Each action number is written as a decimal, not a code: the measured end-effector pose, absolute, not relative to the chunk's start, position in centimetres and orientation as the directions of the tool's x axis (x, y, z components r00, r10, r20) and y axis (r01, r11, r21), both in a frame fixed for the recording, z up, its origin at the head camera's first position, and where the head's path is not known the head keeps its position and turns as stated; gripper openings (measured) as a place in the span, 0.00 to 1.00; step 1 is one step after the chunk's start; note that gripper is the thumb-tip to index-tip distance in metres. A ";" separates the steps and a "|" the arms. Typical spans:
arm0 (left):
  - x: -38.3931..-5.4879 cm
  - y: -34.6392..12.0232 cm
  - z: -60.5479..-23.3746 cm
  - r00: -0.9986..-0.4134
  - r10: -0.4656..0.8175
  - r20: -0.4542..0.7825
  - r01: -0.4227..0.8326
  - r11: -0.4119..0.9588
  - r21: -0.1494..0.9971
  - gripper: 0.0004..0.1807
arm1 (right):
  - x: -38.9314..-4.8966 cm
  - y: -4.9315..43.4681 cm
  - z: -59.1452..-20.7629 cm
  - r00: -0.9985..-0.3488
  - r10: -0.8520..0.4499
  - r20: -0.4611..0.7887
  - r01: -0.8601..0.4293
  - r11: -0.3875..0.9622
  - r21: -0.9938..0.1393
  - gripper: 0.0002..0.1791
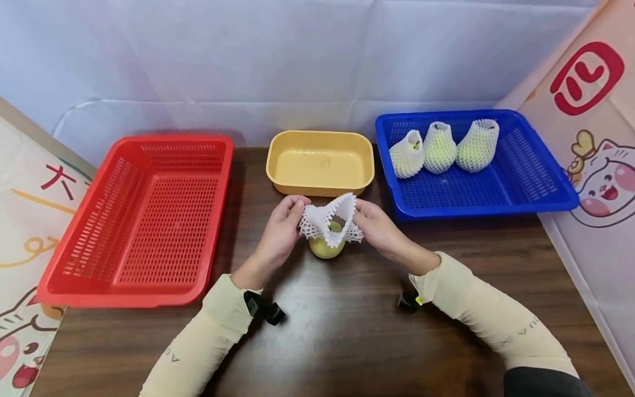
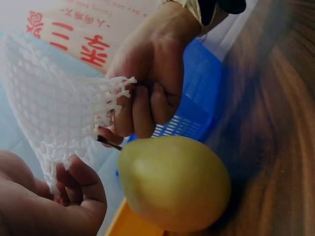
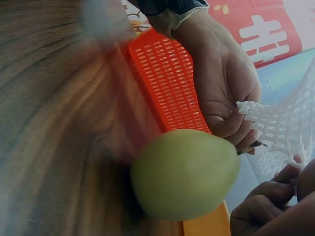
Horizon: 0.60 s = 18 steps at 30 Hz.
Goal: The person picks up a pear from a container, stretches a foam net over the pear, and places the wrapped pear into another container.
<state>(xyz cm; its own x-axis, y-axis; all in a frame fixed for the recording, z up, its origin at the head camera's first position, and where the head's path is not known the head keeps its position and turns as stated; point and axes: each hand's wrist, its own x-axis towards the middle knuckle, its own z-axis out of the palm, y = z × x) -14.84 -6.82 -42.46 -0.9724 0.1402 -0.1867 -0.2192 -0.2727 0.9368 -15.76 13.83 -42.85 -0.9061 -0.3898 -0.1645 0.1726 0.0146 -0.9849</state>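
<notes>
A yellow-green pear (image 1: pixel 326 250) stands upright on the table, its dark stem pointing up. Just above it, both hands stretch a white foam fruit net (image 1: pixel 316 223) wide, so its mouth gapes over the stem. My left hand (image 1: pixel 280 230) pinches the net's left side between thumb and curled fingers. On the opposite side, my right hand (image 1: pixel 381 230) pinches the edge the same way. Seen from the left wrist, the bare pear (image 2: pixel 174 184) lies below the net (image 2: pixel 64 98), with the stem end close to the mesh.
At the left stands a red perforated basket (image 1: pixel 210 231). A yellow tub (image 1: pixel 319 187) sits behind the hands. To the right, a blue basket (image 1: pixel 476 207) holds several pears in foam nets (image 1: pixel 439 150). White cloth (image 1: pixel 223 55) hangs behind the table (image 1: pixel 317 331).
</notes>
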 end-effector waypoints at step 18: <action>-13.4 -7.4 -45.8 -0.975 0.141 -0.171 -0.191 -0.141 0.971 0.12 | -14.7 14.0 -46.0 -0.933 -0.349 -0.091 0.038 0.156 -0.987 0.10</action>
